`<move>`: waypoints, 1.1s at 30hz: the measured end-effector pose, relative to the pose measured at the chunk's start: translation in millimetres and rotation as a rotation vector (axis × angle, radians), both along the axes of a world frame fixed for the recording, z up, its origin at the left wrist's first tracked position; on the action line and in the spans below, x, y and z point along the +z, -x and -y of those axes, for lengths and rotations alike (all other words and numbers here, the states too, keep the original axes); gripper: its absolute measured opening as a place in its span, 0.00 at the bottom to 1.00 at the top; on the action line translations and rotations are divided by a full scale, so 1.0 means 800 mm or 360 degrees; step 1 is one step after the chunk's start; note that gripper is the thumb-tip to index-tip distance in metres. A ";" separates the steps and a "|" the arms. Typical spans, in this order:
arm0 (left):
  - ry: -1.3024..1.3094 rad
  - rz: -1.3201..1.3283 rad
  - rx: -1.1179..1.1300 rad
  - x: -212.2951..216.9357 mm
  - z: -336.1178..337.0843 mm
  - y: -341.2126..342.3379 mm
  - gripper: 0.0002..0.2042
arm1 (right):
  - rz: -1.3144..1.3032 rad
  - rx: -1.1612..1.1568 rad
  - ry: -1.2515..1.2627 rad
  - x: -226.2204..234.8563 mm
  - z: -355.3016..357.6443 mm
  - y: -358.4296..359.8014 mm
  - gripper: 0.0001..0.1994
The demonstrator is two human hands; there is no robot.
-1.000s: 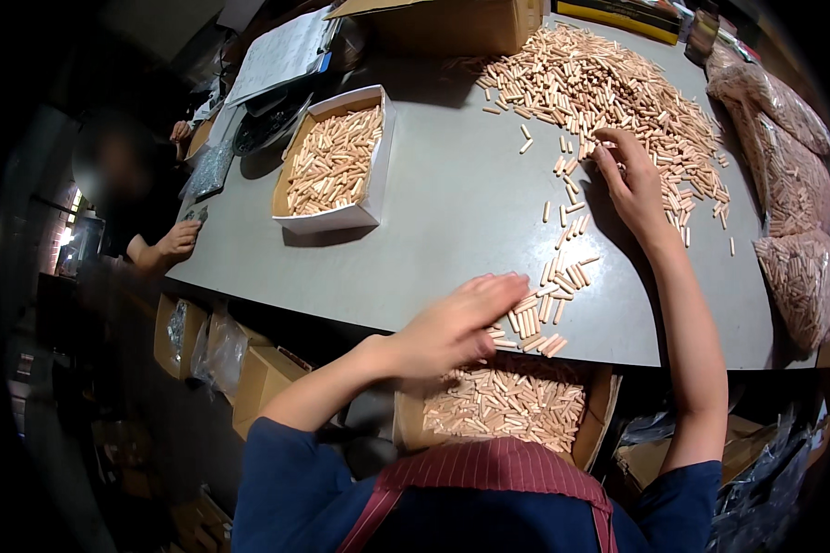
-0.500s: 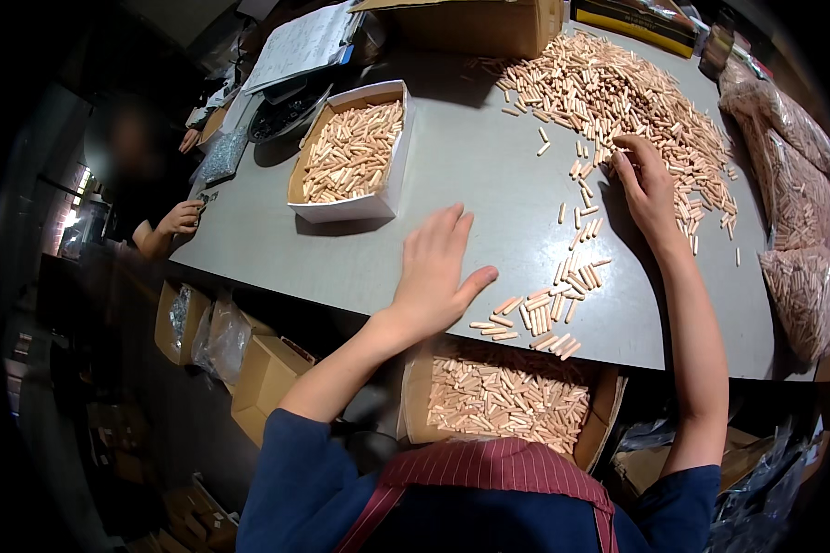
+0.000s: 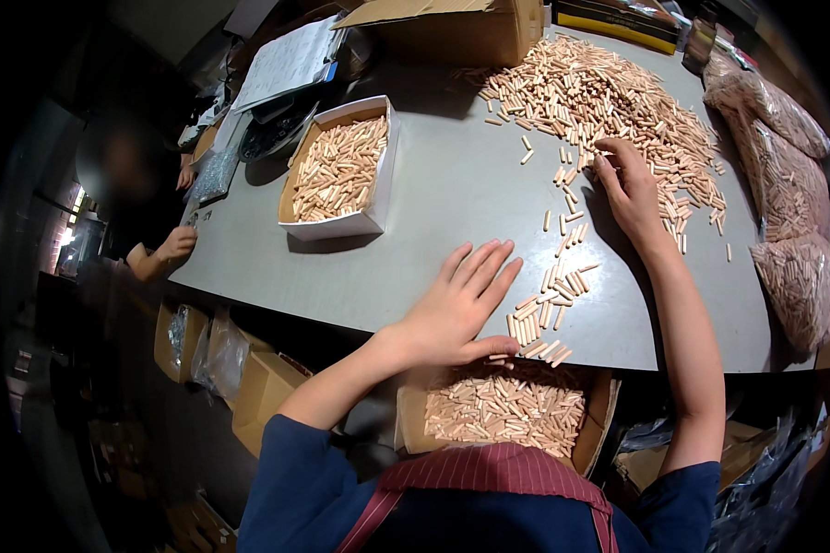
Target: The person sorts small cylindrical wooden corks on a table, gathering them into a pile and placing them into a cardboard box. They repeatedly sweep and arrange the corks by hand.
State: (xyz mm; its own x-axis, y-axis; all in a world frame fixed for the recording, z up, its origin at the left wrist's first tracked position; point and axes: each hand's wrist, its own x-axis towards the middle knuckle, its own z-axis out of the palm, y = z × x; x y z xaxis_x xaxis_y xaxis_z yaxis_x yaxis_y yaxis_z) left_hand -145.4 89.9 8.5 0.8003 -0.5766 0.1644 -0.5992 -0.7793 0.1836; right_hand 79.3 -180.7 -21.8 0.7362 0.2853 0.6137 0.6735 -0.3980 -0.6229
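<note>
Many small wooden dowel pins [image 3: 609,88] lie heaped on the grey table. A loose trail of dowel pins [image 3: 563,281] runs from the heap to the front edge. My left hand [image 3: 466,304] lies palm down at that edge, fingers stretched out and thumb against the nearest dowel pins; it grips nothing. At the near side of the heap, my right hand [image 3: 634,194] has bent fingers with the thumb apart, its fingertips among the dowel pins. Below the edge, in front of my body, a cardboard box [image 3: 413,415] holds more dowel pins.
A white box [image 3: 378,207] full of dowel pins stands left of centre on the table [image 3: 433,203]. Clear bags of dowel pins [image 3: 793,203] line the right side. A carton [image 3: 443,32] is at the back. A co-worker's hand [image 3: 177,244] is at the left edge.
My left hand has moved right and toward the front edge, and the dowel pins that lay leftmost there are gone from sight or under it. My right hand stays by the heap.
</note>
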 end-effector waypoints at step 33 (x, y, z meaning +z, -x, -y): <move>0.0071 -0.0262 -0.0398 0.011 0.017 0.031 0.46 | 0.0177 0.0018 -0.0015 0.004 0.001 0.002 0.08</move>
